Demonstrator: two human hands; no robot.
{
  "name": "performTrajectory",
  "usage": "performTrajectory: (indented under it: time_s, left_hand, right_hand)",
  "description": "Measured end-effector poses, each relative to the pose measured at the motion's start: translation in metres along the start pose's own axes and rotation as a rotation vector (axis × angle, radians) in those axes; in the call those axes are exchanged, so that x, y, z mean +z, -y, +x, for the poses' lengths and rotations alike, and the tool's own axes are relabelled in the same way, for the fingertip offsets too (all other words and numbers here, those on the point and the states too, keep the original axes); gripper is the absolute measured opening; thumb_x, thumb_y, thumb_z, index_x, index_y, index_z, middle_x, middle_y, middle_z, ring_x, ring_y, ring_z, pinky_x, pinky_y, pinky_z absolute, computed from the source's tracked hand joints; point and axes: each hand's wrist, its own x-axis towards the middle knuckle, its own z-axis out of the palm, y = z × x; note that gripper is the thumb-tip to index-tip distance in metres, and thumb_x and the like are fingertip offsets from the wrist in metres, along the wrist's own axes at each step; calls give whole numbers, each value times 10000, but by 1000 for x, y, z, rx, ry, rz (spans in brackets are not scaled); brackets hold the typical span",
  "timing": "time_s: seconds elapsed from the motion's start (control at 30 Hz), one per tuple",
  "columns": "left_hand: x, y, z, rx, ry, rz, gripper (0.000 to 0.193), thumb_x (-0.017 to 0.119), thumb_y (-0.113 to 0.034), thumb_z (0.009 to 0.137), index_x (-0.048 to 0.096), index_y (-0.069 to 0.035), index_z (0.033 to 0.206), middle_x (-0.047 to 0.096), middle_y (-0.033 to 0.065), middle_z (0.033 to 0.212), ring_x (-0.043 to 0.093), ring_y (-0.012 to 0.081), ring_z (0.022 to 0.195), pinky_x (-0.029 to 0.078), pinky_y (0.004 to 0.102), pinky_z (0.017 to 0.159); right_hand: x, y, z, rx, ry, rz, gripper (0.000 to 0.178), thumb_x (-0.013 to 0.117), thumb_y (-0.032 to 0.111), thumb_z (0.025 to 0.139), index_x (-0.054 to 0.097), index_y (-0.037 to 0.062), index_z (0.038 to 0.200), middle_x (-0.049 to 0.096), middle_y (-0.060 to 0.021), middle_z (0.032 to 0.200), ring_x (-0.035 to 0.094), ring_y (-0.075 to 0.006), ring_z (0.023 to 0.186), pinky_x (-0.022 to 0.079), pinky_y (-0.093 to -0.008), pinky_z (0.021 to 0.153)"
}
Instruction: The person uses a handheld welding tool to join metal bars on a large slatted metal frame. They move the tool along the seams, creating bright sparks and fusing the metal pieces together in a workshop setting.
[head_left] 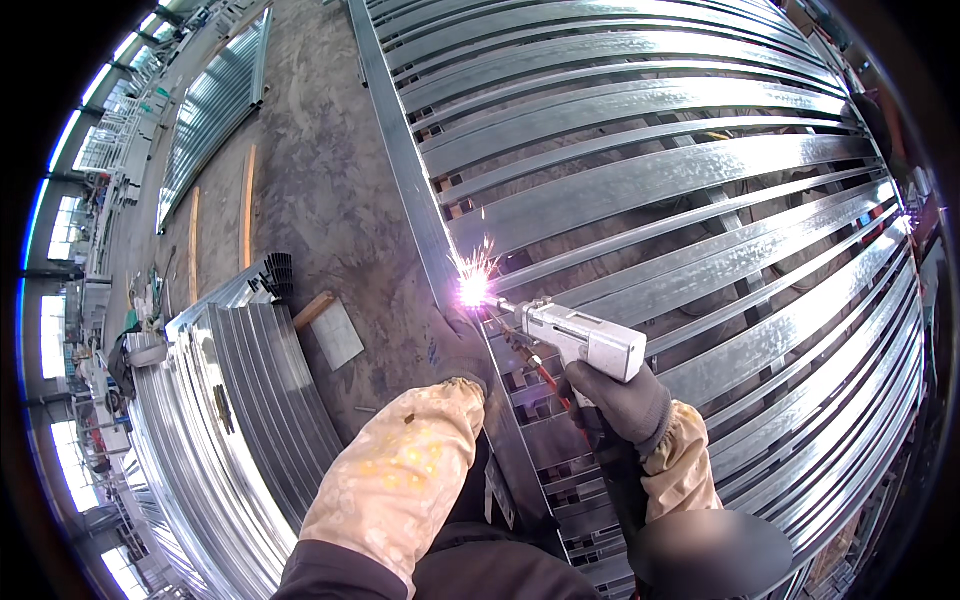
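Note:
My right hand (628, 402), in a dark grey glove, is wrapped round the handle of a silver-white welding gun (585, 338). The gun's nozzle points left, and a bright pink-white glow with flying sparks (474, 285) burns at its tip. That glow sits on the long side rail (412, 180) of a metal frame, where a cross slat (560, 210) meets it. My left hand (464, 362), in a dark glove, lies near the rail just below the glow; the tan sleeve cover (400, 470) and glare hide its fingers. A dark cable runs down from the gun.
Many shiny slats fill the right side, with gaps between them. A stack of metal profiles (215, 400) lies at left, near a wooden block (314, 310) and a flat plate (338, 333). Farther back are wooden strips (248, 205) and another slatted panel (215, 110). A second bright glow (906, 223) shows at the far right.

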Motion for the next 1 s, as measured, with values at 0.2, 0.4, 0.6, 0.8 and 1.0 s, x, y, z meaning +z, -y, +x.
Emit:
performTrajectory:
  time_s: [0.2,0.4,0.6,0.8,1.0]
  left_hand:
    - [-3,-1,0,-13,-1,34,496,320,-382,1068,461,6,1344,618,327,1208,578,521,1116,465,535,940]
    - [-4,-2,-1,-29,2,59,495,322,-381,1067,468,7,1338,615,326,1216,574,522,1122,464,533,943]
    - [-3,-5,-1,-45,9,85,495,323,-381,1066,476,8,1331,612,324,1224,569,523,1129,462,530,947]
    - [7,9,4,90,-117,2,484,340,-387,1062,500,2,1301,619,314,1218,574,521,1120,456,542,942]
    - [2,4,2,45,-55,20,502,349,-400,1059,495,7,1315,598,333,1243,562,522,1145,446,537,962]
  right_hand:
    - [-1,-7,1,-3,-13,9,311,589,169,974,589,-7,1230,677,-67,830,625,-134,613,505,-276,533]
    - [0,-1,-2,-52,-15,24,305,597,170,963,607,-7,1211,689,-71,848,630,-130,634,514,-280,553]
    - [-20,-6,-27,-115,-123,10,309,610,170,962,614,-8,1215,707,-74,910,645,-123,710,535,-276,589]
    - [-25,-30,-40,-94,-79,1,322,606,160,959,607,-14,1230,711,-76,917,655,-132,759,534,-278,636]
    - [-22,-42,-29,-188,-62,-105,259,604,189,966,659,-6,1129,721,-70,924,667,-132,832,532,-275,723]
